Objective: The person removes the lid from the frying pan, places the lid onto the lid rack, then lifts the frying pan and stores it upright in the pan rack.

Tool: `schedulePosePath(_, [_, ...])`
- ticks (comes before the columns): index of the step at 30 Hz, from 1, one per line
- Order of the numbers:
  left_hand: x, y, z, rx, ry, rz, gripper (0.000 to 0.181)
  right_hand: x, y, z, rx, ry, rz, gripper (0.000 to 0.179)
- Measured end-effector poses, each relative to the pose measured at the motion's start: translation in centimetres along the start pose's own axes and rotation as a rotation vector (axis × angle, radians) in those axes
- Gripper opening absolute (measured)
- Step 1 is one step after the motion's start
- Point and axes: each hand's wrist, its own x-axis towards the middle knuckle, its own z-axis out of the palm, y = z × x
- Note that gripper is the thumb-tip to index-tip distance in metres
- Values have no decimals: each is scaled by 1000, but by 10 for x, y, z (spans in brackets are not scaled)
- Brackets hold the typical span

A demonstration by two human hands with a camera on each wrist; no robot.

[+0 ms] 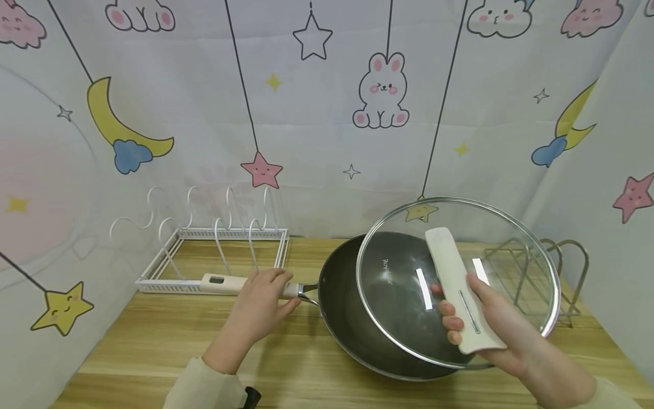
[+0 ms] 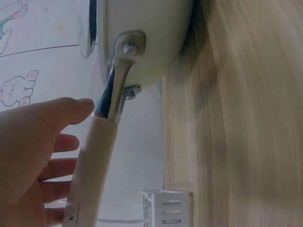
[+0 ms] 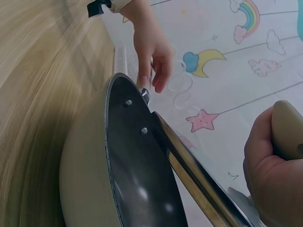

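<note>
Holding lid (image 1: 455,284), cream pan exterior (image 2: 160,40), wrist views only

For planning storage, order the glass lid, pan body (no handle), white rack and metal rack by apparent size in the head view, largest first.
1. Glass lid and pan body: unsure, the lid is held nearer the camera.
2. White rack.
3. Metal rack, partly behind the lid.

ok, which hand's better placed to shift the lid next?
Probably the right hand: it grips the lid handle, with the glass lid tilted over the pan. The left hand is at the pan handle, clear of the lid.
</note>
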Motion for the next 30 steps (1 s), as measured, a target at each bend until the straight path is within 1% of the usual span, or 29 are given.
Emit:
schedulePosePath(6, [0, 2, 0, -3, -5, -2, 50, -3, -2, -2, 3, -10, 1, 60])
schedulePosePath(9, [1, 4, 0, -10, -19, -8, 50, -4, -2, -2, 13, -21, 7, 60])
schedulePosePath(15, [1, 8, 1, -19, -41, -21, 50, -5, -3, -2, 5, -15, 8, 59])
schedulePosePath(24, [1, 12, 5, -4, -7, 22, 49, -8, -4, -5, 15, -46, -1, 60])
schedulePosePath(30, [3, 16, 6, -16, -6, 32, 48, -10, -5, -6, 23, -51, -6, 61])
